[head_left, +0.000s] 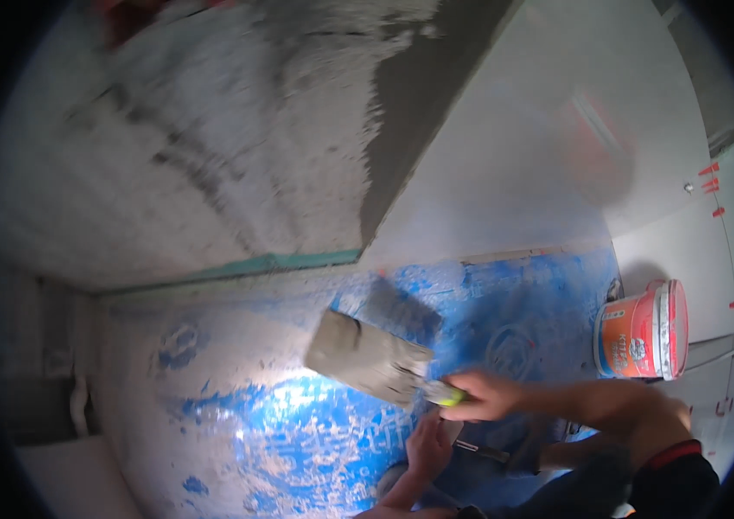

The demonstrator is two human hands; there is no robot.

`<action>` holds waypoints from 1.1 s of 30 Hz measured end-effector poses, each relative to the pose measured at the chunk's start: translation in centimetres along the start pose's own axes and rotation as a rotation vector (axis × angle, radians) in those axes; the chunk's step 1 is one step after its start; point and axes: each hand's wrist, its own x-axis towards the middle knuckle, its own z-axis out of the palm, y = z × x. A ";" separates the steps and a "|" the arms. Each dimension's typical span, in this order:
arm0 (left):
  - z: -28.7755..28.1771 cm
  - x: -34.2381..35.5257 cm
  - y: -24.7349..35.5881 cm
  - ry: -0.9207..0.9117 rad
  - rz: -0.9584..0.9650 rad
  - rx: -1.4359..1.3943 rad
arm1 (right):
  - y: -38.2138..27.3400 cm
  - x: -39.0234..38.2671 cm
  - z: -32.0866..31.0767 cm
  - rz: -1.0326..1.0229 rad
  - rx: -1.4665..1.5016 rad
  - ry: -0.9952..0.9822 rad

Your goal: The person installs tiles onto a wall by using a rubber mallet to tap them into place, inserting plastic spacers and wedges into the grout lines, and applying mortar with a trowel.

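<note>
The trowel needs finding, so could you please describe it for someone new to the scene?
Start from the blue-patched floor across the lower middle; over it, the right hand reaches in from the right. In its grip is the trowel, its broad, rectangular blade pointing left. A beige-grey face and yellow-green handle set it apart from the dark shadow just above.

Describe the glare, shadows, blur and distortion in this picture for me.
All in the head view: white glare on the blue-patched floor; a dark shadow just beyond the flat tool in the right hand; joint lines on the right-hand wall bow with the fisheye; a red thing at the top edge, too blurred to identify; corners black.
</note>
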 end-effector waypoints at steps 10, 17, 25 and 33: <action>5.1 2.8 6.2 -0.512 0.367 -0.177 | 0.4 -23.3 -7.1 0.731 -0.192 0.154; 6.8 -0.4 6.6 -0.609 0.466 0.123 | -2.7 -40.9 1.3 0.964 0.492 0.963; 10.9 6.1 5.4 -0.446 0.800 0.300 | -6.6 -59.5 21.3 0.411 0.817 2.047; 13.9 5.4 11.3 -0.509 0.657 0.404 | 0.2 -80.6 44.9 2.309 0.123 1.537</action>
